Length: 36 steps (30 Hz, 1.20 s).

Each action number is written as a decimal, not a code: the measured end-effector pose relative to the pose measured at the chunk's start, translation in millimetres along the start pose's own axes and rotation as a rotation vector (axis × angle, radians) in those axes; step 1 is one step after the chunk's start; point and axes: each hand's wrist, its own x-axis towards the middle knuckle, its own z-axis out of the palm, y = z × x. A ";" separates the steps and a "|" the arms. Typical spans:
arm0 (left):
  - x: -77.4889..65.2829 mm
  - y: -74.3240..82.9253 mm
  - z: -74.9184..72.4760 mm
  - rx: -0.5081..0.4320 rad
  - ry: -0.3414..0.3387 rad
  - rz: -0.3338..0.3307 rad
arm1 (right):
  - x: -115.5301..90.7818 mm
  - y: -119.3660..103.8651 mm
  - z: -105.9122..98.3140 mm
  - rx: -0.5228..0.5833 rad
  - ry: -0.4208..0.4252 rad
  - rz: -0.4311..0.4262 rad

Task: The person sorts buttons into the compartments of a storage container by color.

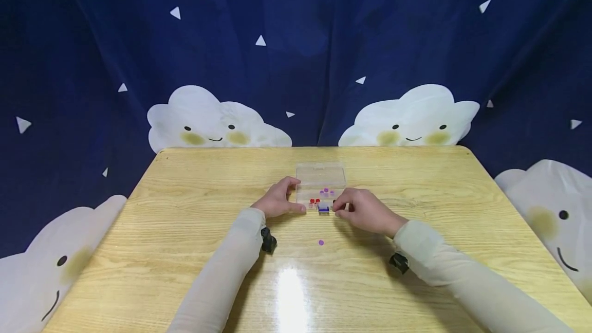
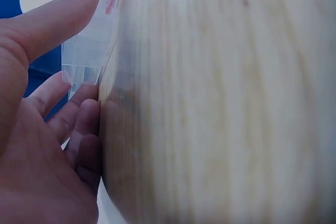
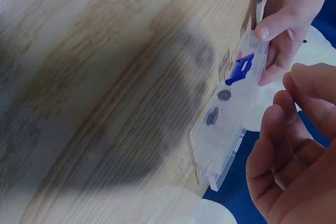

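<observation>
A shallow clear plastic box (image 1: 302, 192) lies with its lid (image 1: 320, 173) folded back. My left hand (image 1: 277, 199) holds its left end, thumb at the near corner and fingers at the far side. Red pieces (image 1: 314, 201) and purple pieces (image 1: 326, 190) sit inside. A blue piece (image 3: 242, 69) is at the near edge, with two dark round pieces (image 3: 224, 95) beside it in the right wrist view. My right hand (image 1: 363, 210) hovers at the box's right end. Its fingers are curled, thumb and index tips together, and nothing shows between them.
One small purple disc (image 1: 321, 242) lies on the wooden table (image 1: 208, 209), nearer to me than the box. A dark blue curtain (image 1: 296, 24) with white clouds hangs behind the far edge.
</observation>
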 end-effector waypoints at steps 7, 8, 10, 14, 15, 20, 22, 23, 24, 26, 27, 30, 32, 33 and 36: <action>-0.1 -1.3 0.8 -0.001 0.005 0.010 | -1.2 -8.6 7.3 -0.040 -0.065 -0.055; 0.2 -1.5 1.3 0.000 0.006 0.010 | -1.6 -9.7 8.8 -0.050 -0.077 -0.061; 1.1 -2.1 2.4 0.001 0.006 0.006 | -2.1 -11.8 12.1 -0.066 -0.099 -0.069; 1.5 -2.8 3.1 -0.001 0.003 0.007 | -3.8 -17.1 17.1 -0.072 -0.129 -0.093; 1.1 -2.8 2.8 -0.002 0.003 0.008 | -4.3 -18.7 18.1 -0.069 -0.136 -0.097; -0.2 -1.8 1.3 -0.004 0.008 0.009 | -5.7 -25.3 22.0 -0.046 -0.170 -0.107; 0.3 -2.1 1.0 -0.003 0.008 0.011 | -5.8 -26.7 23.6 -0.044 -0.178 -0.107; 0.6 -2.3 1.0 -0.003 0.009 0.014 | -5.8 -26.9 24.5 -0.046 -0.177 -0.111; 0.8 -2.8 0.8 -0.001 0.010 0.017 | -5.8 -27.4 25.3 -0.049 -0.176 -0.113; 1.3 -3.3 0.6 -0.001 0.008 0.018 | -5.7 -28.2 26.7 -0.052 -0.174 -0.116; 1.4 -3.5 0.4 -0.002 0.007 0.018 | -5.7 -28.9 27.3 -0.054 -0.176 -0.117; 1.2 -4.2 -0.1 -0.002 0.008 0.022 | -5.4 -31.3 29.3 -0.055 -0.181 -0.117; 1.1 -4.1 -0.3 -0.003 0.007 0.025 | -5.5 -32.9 30.3 -0.055 -0.185 -0.114; 0.9 -4.2 -0.4 -0.002 0.008 0.027 | -5.6 -33.4 30.9 -0.056 -0.185 -0.115; 0.5 -3.9 -0.5 0.000 0.007 0.030 | -6.1 -33.1 32.3 -0.059 -0.181 -0.121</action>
